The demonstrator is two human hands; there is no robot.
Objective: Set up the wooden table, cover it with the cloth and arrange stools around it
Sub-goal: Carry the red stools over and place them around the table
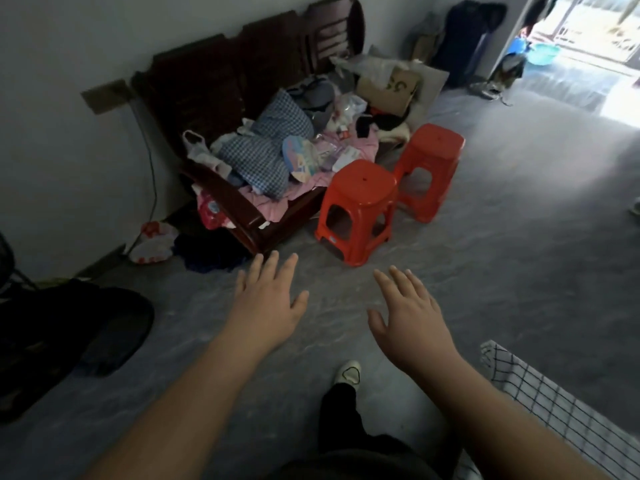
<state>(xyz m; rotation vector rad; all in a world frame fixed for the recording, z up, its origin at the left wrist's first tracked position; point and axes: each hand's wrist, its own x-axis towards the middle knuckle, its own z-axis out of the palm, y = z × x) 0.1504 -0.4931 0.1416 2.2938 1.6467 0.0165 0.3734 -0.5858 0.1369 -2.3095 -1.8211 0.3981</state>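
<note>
Two red plastic stools stand on the grey floor beside a wooden sofa: the near stool (358, 209) and the far stool (431, 169) just behind it to the right. My left hand (268, 301) and my right hand (410, 320) are stretched out in front of me, palms down, fingers spread, holding nothing, a short way short of the near stool. A white cloth with a dark grid pattern (561, 410) lies at the bottom right, beside my right forearm. What it covers is out of view.
A dark wooden sofa (221, 199) piled with clothes and bags stands against the left wall. Dark bags (65, 341) lie on the floor at left. My foot in a white shoe (349, 372) is below my hands. A bright doorway (588, 36) opens at top right.
</note>
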